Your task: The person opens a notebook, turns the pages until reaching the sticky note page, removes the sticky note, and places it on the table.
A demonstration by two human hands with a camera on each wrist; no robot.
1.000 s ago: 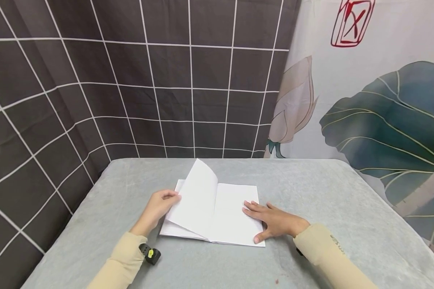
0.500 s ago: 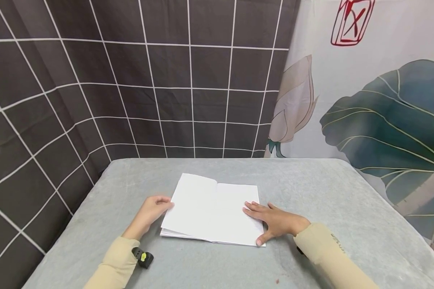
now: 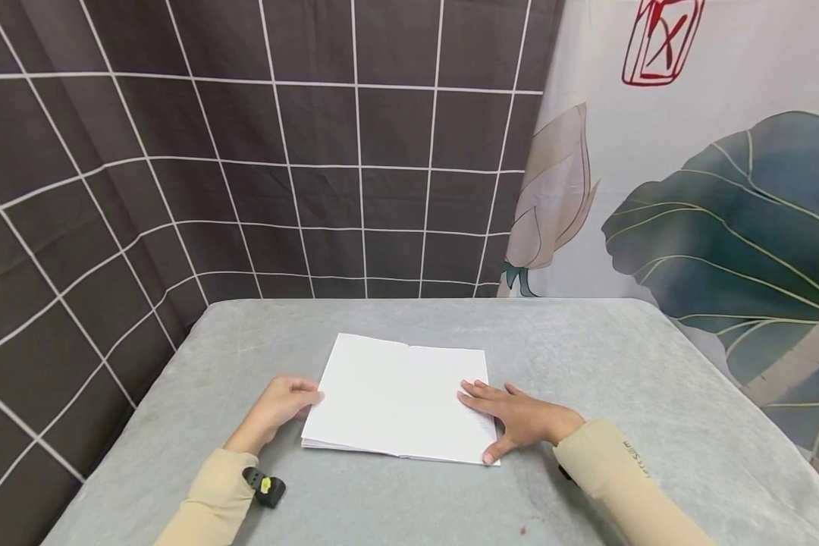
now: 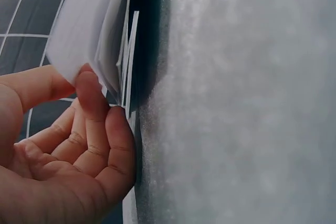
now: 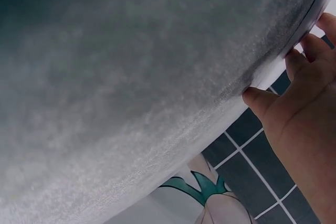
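Note:
A notebook [image 3: 396,402] with blank white pages lies open on the grey table. At its left edge is my left hand [image 3: 280,406], thumb on the page and other fingers curled. In the left wrist view that hand [image 4: 79,145] pinches the edge of a page [image 4: 79,30] between thumb and finger; several sheets stand slightly apart beside it. My right hand [image 3: 519,417] rests with spread, straight fingers on the right-hand page, over its outer edge. From the right wrist view, the right hand's fingertips [image 5: 294,61] touch the notebook's edge.
The grey cloth-covered table [image 3: 553,349] extends around the notebook. Behind it hangs a dark curtain with white grid lines [image 3: 327,197], and at right a white curtain with leaf and flower prints [image 3: 723,227]. A black wrist strap device [image 3: 268,489] sits on the left sleeve.
The lifted left page has come down leftward and now lies nearly flat. My left hand moved down and left with its edge. The right hand has stayed in place.

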